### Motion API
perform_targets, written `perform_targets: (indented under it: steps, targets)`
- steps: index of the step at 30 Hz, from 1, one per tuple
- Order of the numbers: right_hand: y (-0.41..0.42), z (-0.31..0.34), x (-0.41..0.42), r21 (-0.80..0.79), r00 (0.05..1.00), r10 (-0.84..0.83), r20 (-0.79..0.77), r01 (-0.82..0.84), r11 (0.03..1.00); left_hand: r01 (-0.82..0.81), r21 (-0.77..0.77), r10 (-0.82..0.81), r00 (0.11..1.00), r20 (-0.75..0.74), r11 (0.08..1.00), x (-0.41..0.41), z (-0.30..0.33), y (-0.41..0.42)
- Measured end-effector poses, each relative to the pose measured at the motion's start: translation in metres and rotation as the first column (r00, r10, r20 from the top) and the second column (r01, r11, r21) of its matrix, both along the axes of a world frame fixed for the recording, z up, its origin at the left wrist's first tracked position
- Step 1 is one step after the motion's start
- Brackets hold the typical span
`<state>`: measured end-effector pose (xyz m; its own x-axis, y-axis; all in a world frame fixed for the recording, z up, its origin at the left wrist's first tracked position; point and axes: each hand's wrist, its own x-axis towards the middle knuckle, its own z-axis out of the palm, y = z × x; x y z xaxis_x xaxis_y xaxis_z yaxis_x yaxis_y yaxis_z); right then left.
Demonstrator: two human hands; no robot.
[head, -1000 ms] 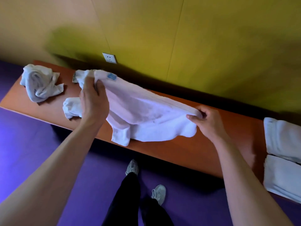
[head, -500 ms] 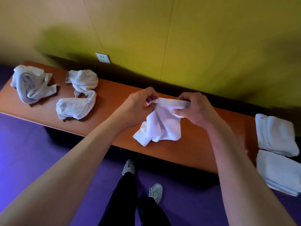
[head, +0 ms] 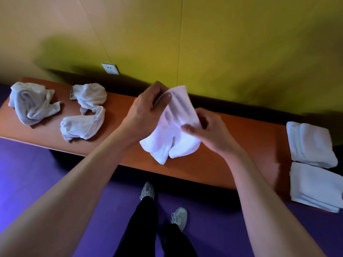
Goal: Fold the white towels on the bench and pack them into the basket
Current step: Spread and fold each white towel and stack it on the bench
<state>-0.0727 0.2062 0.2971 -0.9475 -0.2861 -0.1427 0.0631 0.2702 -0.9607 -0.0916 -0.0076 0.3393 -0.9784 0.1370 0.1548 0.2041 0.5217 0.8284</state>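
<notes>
- Looking down from my head view, I see the yellow-green wall (head: 241,43) fill the upper half, and the purple floor (head: 37,173) runs under the counter.
- My long orange-brown counter (head: 213,164) runs from left to right against that wall and carries every towel in sight.
- At mid-counter I hold the white towel (head: 174,130) up between both hands; its lower lobes hang down over the counter's front half, though I cannot tell whether they touch the surface.
- My left hand (head: 146,112) has fingers and thumb curled round the towel's upper left edge, gripping it near the top corner.
- My right hand (head: 209,130) pinches the towel's right edge, thumb in front and fingers curled behind the cloth.
- Two folded towels lie at the far right end: the rear folded towel (head: 310,143) and, just beside it toward me, the front folded towel (head: 315,188), which reaches the frame edge.
- At the left end lies a crumpled towel (head: 31,102), well apart from my hands.
- Near it, to its right, lies a twisted towel (head: 85,112) in a loose S shape.
- A white wall socket (head: 110,68) sits just above the counter.
- My pale shoes (head: 148,190) stand on the floor below.
</notes>
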Motion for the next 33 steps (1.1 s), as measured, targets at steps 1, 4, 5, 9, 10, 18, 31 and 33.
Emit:
perform_targets:
  steps: [1,4,5,9,10,18,31,33]
  targets:
    - [0.002,-0.003,0.002,0.087,0.995,0.077,0.063,-0.083,0.993,-0.013,0.011,0.013,1.0,-0.027,1.0,0.002,0.004,0.001]
    - [0.011,-0.036,0.008,0.428,0.965,0.113,0.237,-0.208,0.879,-0.065,0.072,0.068,0.997,-0.04,0.995,0.005,0.007,-0.001]
    - [0.016,-0.05,0.011,0.528,0.95,0.094,0.299,-0.247,0.813,-0.09,0.09,0.094,0.995,-0.04,0.992,0.006,0.005,-0.004]
    - [0.044,-0.119,0.048,0.675,0.814,0.039,0.58,-0.507,0.536,-0.211,0.219,0.207,0.978,0.042,0.953,0.013,-0.011,-0.024]
    - [0.051,-0.137,0.061,0.67,0.799,0.022,0.601,-0.519,0.53,-0.232,0.237,0.223,0.973,0.064,0.943,0.015,-0.016,-0.029]
    - [0.077,-0.187,0.157,0.645,0.81,-0.067,0.583,-0.411,0.644,-0.337,0.123,0.322,0.938,0.129,0.933,0.058,-0.058,-0.07]
    - [0.114,-0.142,0.169,0.664,0.624,-0.779,0.058,0.559,0.497,-0.778,-0.065,0.777,0.61,0.158,0.625,0.131,-0.097,-0.115]
    - [0.108,-0.128,0.134,0.609,0.611,-0.791,0.015,0.622,0.492,-0.796,-0.081,0.798,0.586,0.141,0.6,0.108,-0.108,-0.127]
